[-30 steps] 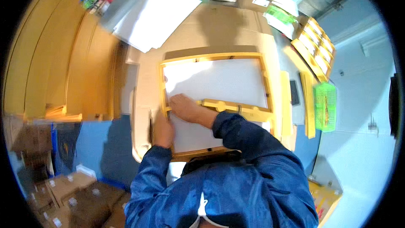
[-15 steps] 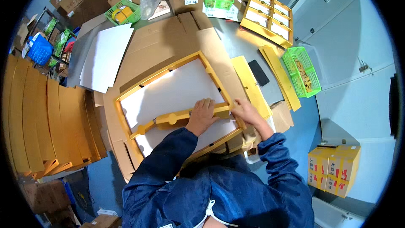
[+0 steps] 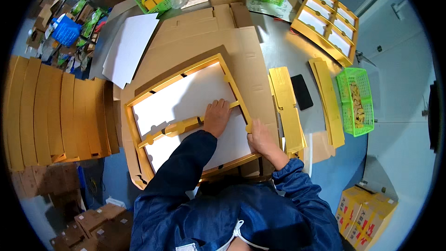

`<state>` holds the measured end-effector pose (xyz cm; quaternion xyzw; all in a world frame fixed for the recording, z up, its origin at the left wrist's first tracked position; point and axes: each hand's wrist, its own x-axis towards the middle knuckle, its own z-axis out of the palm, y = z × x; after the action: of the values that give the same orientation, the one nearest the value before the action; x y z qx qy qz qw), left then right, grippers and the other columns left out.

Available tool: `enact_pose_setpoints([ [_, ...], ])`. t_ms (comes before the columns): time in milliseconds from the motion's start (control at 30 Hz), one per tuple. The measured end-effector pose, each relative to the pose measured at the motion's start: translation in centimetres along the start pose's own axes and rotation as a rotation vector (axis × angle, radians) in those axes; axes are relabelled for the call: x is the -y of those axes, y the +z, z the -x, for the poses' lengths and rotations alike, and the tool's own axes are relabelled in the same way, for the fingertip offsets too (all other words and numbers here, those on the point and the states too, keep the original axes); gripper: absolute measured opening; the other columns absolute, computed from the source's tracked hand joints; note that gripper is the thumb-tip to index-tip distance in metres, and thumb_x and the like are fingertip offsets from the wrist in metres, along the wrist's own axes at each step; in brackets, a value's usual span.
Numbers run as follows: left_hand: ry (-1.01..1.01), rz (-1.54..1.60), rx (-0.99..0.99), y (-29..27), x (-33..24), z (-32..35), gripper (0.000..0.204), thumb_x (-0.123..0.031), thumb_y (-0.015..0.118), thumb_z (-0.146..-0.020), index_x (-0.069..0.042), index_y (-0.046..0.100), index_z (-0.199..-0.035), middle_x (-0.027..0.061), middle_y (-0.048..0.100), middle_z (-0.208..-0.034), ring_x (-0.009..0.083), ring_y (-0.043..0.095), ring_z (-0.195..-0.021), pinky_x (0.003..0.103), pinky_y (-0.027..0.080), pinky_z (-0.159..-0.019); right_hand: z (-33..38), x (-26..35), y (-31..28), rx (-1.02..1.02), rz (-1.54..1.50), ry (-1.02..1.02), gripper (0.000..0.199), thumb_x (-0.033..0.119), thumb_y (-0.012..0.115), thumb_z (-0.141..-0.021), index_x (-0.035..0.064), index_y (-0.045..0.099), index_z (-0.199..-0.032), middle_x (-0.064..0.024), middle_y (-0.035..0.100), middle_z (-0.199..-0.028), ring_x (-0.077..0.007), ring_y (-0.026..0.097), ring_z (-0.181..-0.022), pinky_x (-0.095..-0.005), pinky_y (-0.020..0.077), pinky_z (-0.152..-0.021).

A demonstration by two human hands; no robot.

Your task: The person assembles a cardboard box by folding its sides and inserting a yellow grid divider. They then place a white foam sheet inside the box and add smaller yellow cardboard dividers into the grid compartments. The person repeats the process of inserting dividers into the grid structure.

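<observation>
The left hand (image 3: pixel 217 117) presses flat, grip wide, on the yellow crossbar (image 3: pixel 186 124) of the yellow frame (image 3: pixel 139 130). At 3 o'clock, the right hand (image 3: pixel 261 140) pinches the frame's edge.

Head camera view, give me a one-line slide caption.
Left hand presses the crossbar of a yellow frame on cardboard; right hand grips its edge.

Three green baskets (image 3: pixel 355 101) – one blue basket (image 3: pixel 66 30) – one black phone (image 3: pixel 301 91).

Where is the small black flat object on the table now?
In the head view, the black flat object lies on the grey table, right of the yellow frame, between two stacks of yellow strips.
</observation>
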<state>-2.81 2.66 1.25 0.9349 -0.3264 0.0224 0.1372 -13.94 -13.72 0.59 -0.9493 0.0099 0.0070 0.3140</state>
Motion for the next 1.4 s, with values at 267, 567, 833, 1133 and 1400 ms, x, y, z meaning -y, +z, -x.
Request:
enact_pose_setpoints([
  [267,0.035,-0.055,0.016,0.4,0.0,0.0,0.019,-0.021,0.059,-0.084,-0.004,0.052,-0.087,0.0137,0.056,-0.089,0.0296,0.054,-0.086,0.041,0.044,-0.074,-1.1,-0.2,-1.6,0.233,0.036,-0.029,0.037,0.013,0.066,-0.072,-0.0042,0.046,-0.098,-0.0221,0.051,-0.096,-0.0383,0.054,-0.091,-0.0451,0.0478,-0.074],
  [567,0.121,-0.021,0.166,-0.3,1.3,-1.0,0.02,-0.022,0.056,-0.086,-0.002,0.052,-0.09,0.0135,0.056,-0.088,0.0304,0.055,-0.084,0.041,0.044,-0.075,-1.2,-0.4,-1.9,0.279,0.068,-0.128,0.035,0.013,0.064,-0.071,-0.0051,0.047,-0.096,-0.0215,0.051,-0.091,-0.0364,0.057,-0.08,-0.0446,0.049,-0.068],
  [833,0.064,-0.015,0.179,0.3,0.0,-1.0,0.016,-0.017,0.055,-0.085,-0.002,0.051,-0.09,0.0161,0.055,-0.087,0.0324,0.055,-0.083,0.042,0.043,-0.074,-1.8,-0.3,-1.6,0.262,0.08,-0.132,0.03,0.012,0.062,-0.07,-0.0043,0.049,-0.092,-0.0203,0.053,-0.088,-0.0341,0.059,-0.078,-0.0416,0.0495,-0.066],
  [1133,0.075,-0.042,-0.339,-4.1,-1.8,-1.4,0.033,-0.021,0.063,-0.082,0.0,0.051,-0.104,0.0167,0.055,-0.094,0.0344,0.052,-0.091,0.043,0.04,-0.085,-1.7,-4.3,-5.8,-0.087,-0.318,-0.066,0.044,0.026,0.065,-0.079,-0.0018,0.05,-0.109,-0.0239,0.055,-0.101,-0.0414,0.055,-0.095,-0.0454,0.0466,-0.079],
  [1400,-0.105,0.182,0.415,-10.2,-1.0,20.3,0.045,-0.033,0.067,-0.078,0.0,0.051,-0.105,0.0169,0.054,-0.095,0.0364,0.054,-0.086,0.044,0.043,-0.076,5.8,-17.1,-5.7,-0.069,0.217,0.365,0.066,0.034,0.071,-0.076,-0.0043,0.044,-0.123,-0.0247,0.046,-0.125,-0.0393,0.046,-0.115,-0.0443,0.0406,-0.094],
])
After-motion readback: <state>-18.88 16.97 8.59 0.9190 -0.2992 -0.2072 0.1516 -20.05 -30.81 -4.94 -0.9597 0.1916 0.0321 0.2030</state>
